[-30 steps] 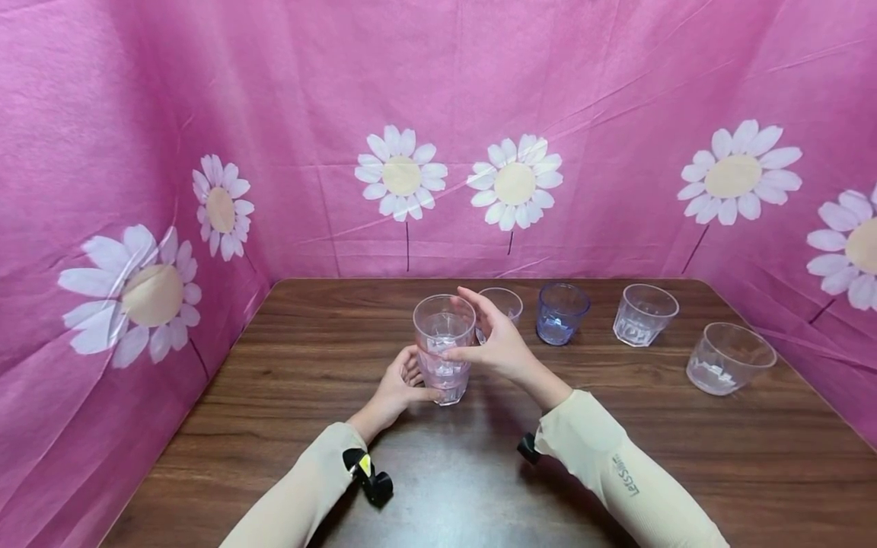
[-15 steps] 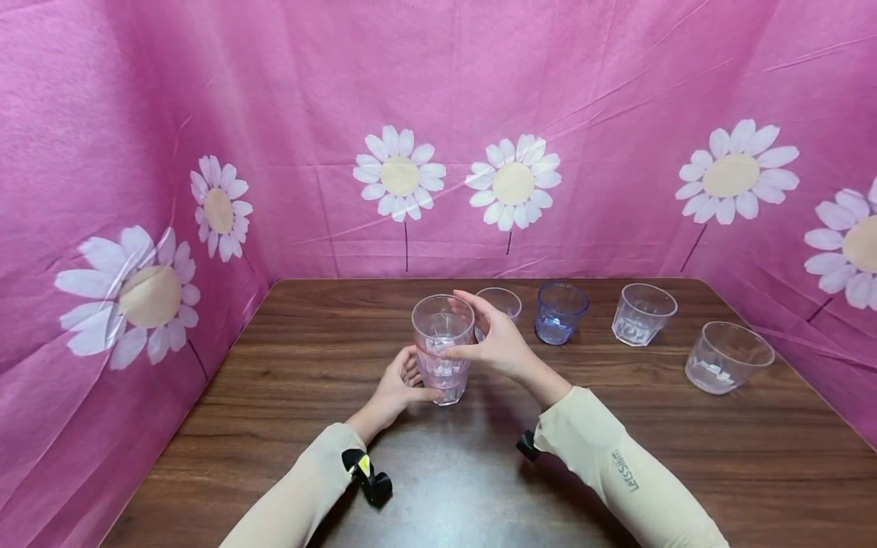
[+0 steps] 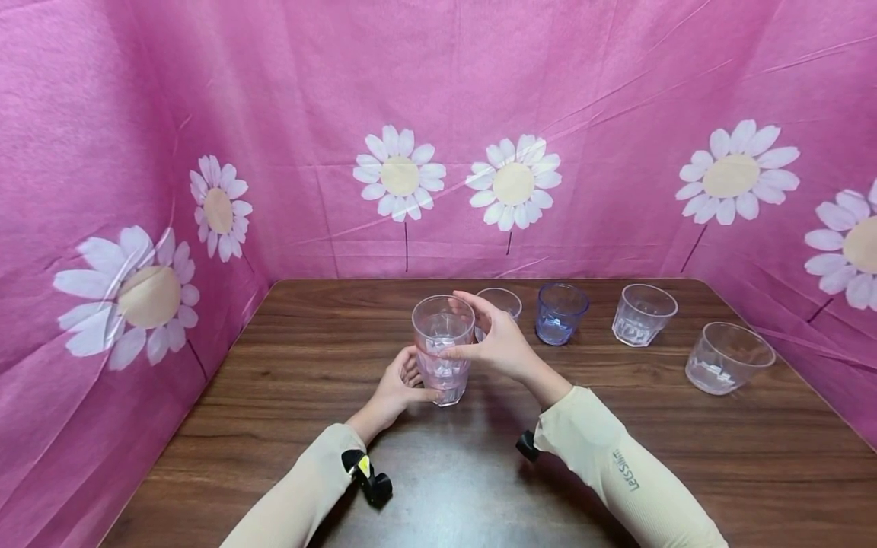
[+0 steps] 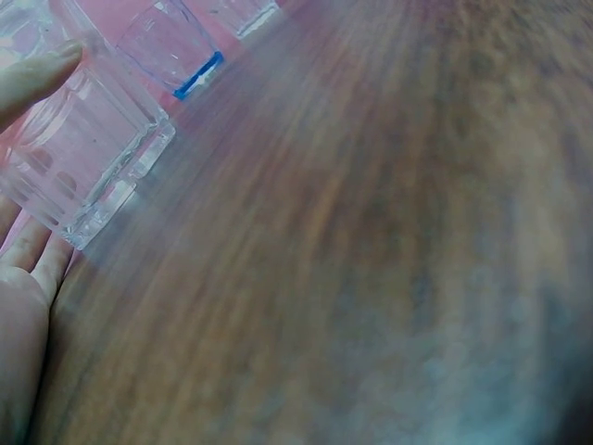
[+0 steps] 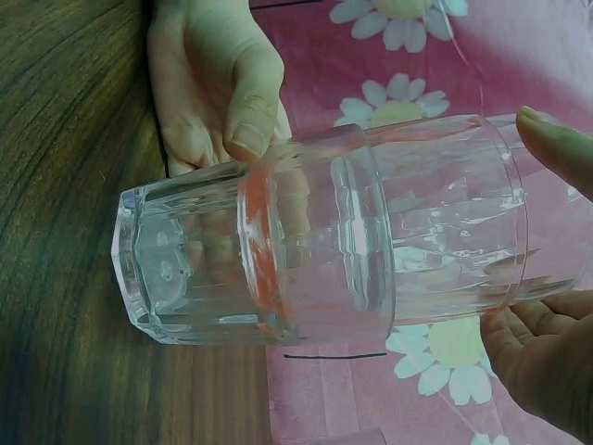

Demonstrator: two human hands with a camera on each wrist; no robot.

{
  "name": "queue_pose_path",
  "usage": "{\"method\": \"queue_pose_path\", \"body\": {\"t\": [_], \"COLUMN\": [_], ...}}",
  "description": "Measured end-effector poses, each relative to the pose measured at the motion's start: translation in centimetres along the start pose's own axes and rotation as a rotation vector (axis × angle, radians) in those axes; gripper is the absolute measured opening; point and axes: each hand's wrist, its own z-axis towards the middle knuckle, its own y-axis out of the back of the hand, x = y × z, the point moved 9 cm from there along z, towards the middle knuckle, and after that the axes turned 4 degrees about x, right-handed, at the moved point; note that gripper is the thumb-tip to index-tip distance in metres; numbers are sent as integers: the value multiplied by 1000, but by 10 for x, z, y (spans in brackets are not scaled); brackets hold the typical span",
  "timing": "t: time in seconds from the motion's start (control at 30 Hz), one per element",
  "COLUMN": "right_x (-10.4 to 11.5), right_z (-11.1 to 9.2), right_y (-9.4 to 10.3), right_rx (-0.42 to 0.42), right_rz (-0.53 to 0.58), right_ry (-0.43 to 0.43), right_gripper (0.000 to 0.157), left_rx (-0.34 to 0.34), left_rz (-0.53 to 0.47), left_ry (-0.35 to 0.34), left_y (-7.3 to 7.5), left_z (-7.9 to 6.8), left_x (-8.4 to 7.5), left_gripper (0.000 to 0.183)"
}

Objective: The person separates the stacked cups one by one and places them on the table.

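Observation:
A stack of nested clear tumblers (image 3: 441,331) stands upright on the table, in front of me. My left hand (image 3: 390,388) holds the lowest one, its thumb on the near side and its fingers round behind. That bottom tumbler (image 5: 176,269) has a thick faceted base, right at the tabletop in the right wrist view. Higher up, my right hand (image 3: 503,346) grips the upper part of the stack, thumb in front and fingers at the far side near the rim. In the left wrist view the left thumb (image 4: 42,83) crosses the clear wall.
On the wooden table (image 3: 308,335), a clear glass (image 3: 508,303) sits partly hidden behind my right hand. Rightward stand a blue glass (image 3: 560,316), a faceted clear glass (image 3: 644,316) and a wider clear glass (image 3: 729,361). A pink flowered curtain (image 3: 288,114) surrounds the table.

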Motion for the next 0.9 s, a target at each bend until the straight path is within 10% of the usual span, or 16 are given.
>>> {"method": "queue_pose_path", "body": {"t": [0.9], "right_x": [3], "right_z": [3], "right_y": [1], "right_rx": [32], "right_rz": [4], "right_ry": [-20], "right_gripper": [91], "left_rx": [0], "left_rz": [4], "left_ry": [8], "left_y": [1], "left_z": [-1], "left_x": [-2], "left_gripper": [74]}}
